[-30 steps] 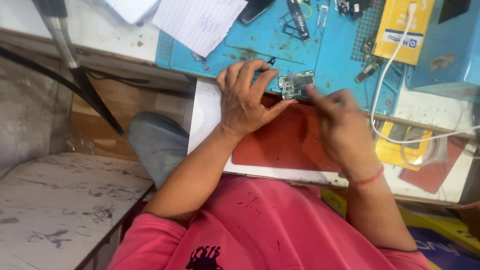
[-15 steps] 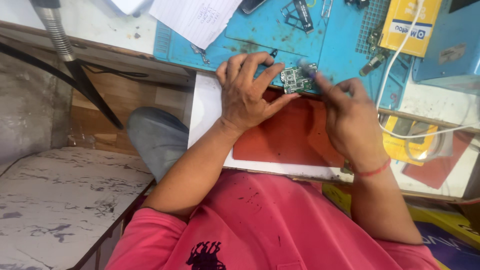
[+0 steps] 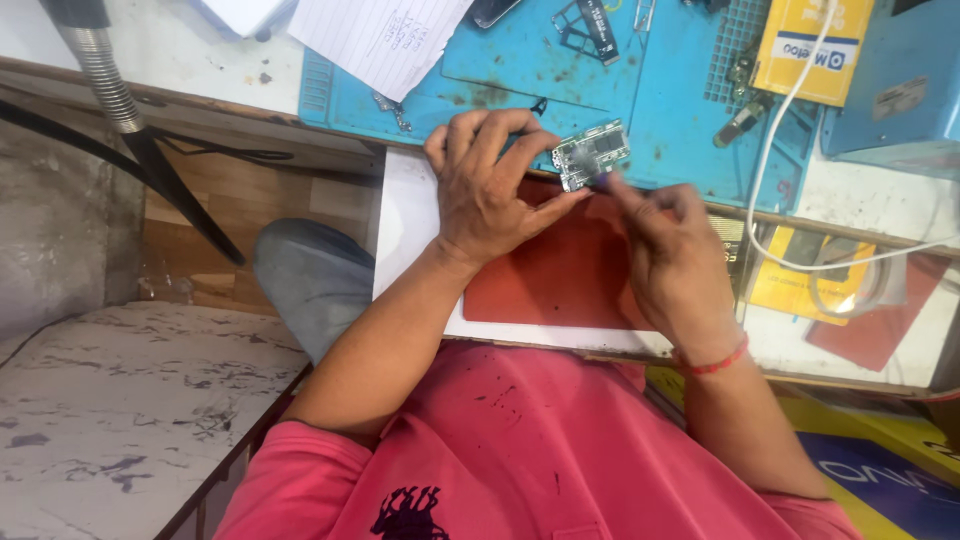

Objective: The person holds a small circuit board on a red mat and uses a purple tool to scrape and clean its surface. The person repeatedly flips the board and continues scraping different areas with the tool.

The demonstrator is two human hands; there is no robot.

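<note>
A small circuit board (image 3: 592, 153) sits above the near edge of the blue mat (image 3: 680, 110), just past the red pad (image 3: 560, 270). The left hand (image 3: 490, 185) pinches the board's left end between thumb and curled fingers. The right hand (image 3: 675, 255) comes at it from the right, its fingertips bunched and touching the board's lower right corner; motion blur hides whether they hold anything. A white cable (image 3: 790, 150) trails right of the hands, lined paper (image 3: 385, 40) lies on the bench (image 3: 150, 50) beyond.
</note>
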